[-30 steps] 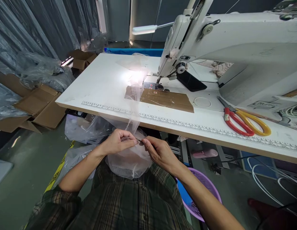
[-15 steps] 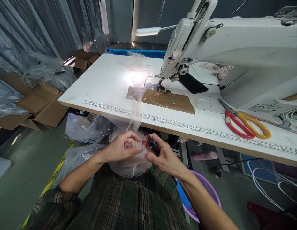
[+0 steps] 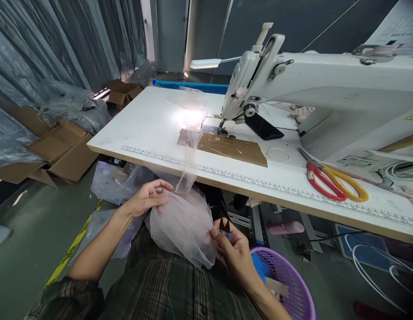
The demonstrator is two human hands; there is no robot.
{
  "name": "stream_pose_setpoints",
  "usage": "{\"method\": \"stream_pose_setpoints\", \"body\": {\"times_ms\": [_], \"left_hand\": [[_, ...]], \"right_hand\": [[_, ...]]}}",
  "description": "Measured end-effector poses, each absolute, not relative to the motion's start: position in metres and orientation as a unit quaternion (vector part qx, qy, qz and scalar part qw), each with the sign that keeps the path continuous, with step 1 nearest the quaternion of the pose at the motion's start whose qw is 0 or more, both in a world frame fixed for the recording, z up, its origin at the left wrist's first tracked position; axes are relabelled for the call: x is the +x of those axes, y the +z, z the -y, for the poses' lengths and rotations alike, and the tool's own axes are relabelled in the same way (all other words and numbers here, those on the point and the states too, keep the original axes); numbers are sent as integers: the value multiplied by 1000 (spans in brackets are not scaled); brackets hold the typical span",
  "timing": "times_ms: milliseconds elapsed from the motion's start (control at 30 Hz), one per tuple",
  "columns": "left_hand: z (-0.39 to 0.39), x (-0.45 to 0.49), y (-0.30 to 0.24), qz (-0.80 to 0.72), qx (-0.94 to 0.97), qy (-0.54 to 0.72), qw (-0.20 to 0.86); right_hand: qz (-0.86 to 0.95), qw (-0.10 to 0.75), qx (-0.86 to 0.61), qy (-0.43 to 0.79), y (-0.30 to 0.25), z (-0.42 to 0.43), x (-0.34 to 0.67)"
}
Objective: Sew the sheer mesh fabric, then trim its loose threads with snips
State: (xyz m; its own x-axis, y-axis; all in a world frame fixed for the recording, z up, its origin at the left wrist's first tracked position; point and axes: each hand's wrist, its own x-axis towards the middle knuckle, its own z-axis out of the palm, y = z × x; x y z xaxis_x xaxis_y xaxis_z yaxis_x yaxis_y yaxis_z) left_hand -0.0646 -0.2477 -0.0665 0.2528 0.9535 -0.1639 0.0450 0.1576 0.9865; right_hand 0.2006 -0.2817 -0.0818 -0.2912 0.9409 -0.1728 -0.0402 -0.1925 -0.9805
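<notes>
A bunch of sheer pale fabric (image 3: pixel 183 224) lies over my lap, and a strip of it runs up across the table edge toward the sewing machine's needle. My left hand (image 3: pixel 148 198) pinches the fabric's upper left side. At its lower right, my right hand (image 3: pixel 231 246) is closed around small black thread snips (image 3: pixel 224 227) with blue on the handle, blades pointing up. The right fingertips also touch the fabric's edge. Brown cardboard (image 3: pixel 233 150) lies on the table in front of the presser foot.
The white sewing machine (image 3: pixel 313 75) stands on the white table (image 3: pixel 143 120). Red-and-yellow-handled scissors (image 3: pixel 336 182) and a black phone (image 3: pixel 263 127) lie there. Below, a purple basket (image 3: pixel 301 284) sits at right. Open cardboard boxes (image 3: pixel 60 146) and plastic-wrapped bundles are at left.
My hands have moved apart, the left one up and left, the right one down and right with the snips. The fabric between them is now spread wider. The view has tilted slightly upward.
</notes>
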Motion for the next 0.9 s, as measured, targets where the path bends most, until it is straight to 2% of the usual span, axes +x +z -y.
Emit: {"method": "stream_pose_setpoints", "body": {"times_ms": [133,200,267,433,533,667,767,900], "left_hand": [[227,-46,-101,-603,617,346,369],[223,-41,-111,-617,618,374,312],[222,-41,-112,-601,580,429,344],[223,-39,-86,-433,346,573,603],[224,-28,-74,-444,228,603,622],[235,-14,-79,-422,151,601,662],[251,-12,-87,-424,99,596,675],[266,-15,-91,-461,90,579,666]], "right_hand": [[626,368,-516,454,-113,270,208],[654,346,-543,396,-121,264,213],[660,347,-553,371,-122,257,216],[639,425,-518,378,-98,227,207],[631,435,-478,429,-88,205,184],[589,393,-425,565,-90,188,149],[515,400,-387,652,-89,187,132],[455,415,-364,698,-81,190,120]]}}
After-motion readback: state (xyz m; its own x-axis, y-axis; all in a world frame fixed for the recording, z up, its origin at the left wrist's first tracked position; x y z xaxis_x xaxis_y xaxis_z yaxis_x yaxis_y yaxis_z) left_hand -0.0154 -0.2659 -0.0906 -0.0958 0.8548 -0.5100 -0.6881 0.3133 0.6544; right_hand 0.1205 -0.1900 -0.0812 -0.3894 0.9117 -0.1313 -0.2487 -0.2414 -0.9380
